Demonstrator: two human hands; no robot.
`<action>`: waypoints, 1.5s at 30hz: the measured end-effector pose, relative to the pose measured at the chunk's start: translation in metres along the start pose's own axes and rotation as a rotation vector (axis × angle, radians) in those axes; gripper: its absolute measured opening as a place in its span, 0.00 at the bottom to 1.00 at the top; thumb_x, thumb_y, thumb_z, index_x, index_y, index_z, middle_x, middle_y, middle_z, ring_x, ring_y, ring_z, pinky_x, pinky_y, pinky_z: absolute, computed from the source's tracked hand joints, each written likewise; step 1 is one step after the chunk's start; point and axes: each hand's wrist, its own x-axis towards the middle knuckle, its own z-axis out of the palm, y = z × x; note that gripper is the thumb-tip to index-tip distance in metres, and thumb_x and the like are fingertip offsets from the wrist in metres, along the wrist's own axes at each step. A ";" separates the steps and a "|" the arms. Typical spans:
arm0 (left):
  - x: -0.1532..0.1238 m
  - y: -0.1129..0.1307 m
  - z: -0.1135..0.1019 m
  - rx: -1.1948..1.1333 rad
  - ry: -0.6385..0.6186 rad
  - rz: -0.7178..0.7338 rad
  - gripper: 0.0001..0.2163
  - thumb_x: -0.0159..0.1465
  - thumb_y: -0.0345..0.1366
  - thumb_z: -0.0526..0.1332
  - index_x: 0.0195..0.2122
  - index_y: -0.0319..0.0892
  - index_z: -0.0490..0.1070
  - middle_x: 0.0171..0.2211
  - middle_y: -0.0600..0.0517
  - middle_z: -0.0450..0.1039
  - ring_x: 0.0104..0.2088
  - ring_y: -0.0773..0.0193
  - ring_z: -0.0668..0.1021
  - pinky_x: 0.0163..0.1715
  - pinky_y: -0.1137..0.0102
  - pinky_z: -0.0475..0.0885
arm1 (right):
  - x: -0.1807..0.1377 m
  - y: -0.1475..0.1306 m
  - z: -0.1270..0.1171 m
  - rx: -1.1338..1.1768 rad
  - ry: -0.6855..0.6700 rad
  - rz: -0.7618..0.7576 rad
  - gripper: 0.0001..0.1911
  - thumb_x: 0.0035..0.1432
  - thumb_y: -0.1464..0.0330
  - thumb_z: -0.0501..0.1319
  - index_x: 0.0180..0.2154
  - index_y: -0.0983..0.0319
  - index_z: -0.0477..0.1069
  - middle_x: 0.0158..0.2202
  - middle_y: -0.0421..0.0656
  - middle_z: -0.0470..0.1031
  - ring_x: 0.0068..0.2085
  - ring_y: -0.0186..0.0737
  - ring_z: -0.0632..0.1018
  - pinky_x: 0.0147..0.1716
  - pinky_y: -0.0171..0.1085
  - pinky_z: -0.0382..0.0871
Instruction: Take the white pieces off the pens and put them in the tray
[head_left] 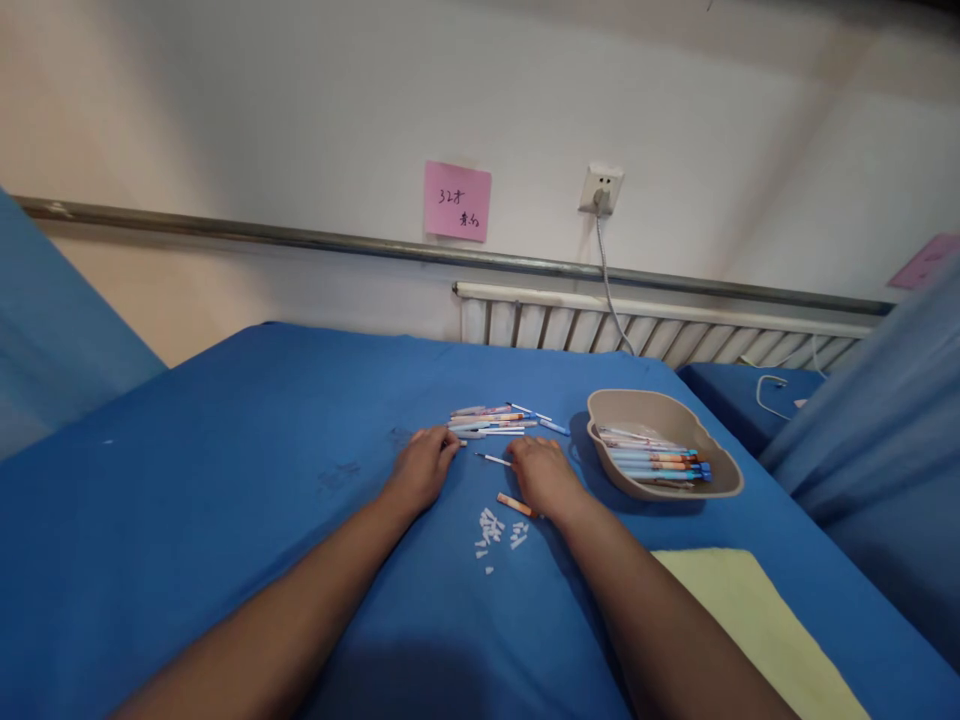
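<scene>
Blue table: reaching palms-down with left hand and right hand into loose pens, grips impossible to tell; probably picking parts, next needing a fine pinch.

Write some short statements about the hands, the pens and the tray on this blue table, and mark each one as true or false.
1. The beige tray holds several coloured pens. True.
2. The left hand grips scissors. False: it rests on the blue table beside the loose pens; no scissors show.
3. Small white pieces lie on the table between the forearms. True.
4. The right hand is inside the tray. False: it lies on the table, left of the tray.
5. The wall note is green. False: it is pink.
</scene>
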 end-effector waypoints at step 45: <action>-0.007 0.009 0.009 -0.630 -0.068 -0.174 0.09 0.55 0.40 0.61 0.32 0.39 0.73 0.23 0.56 0.68 0.24 0.69 0.69 0.26 0.74 0.64 | -0.009 0.001 -0.003 0.415 0.095 -0.087 0.06 0.61 0.70 0.52 0.38 0.60 0.67 0.34 0.42 0.74 0.34 0.36 0.72 0.34 0.33 0.60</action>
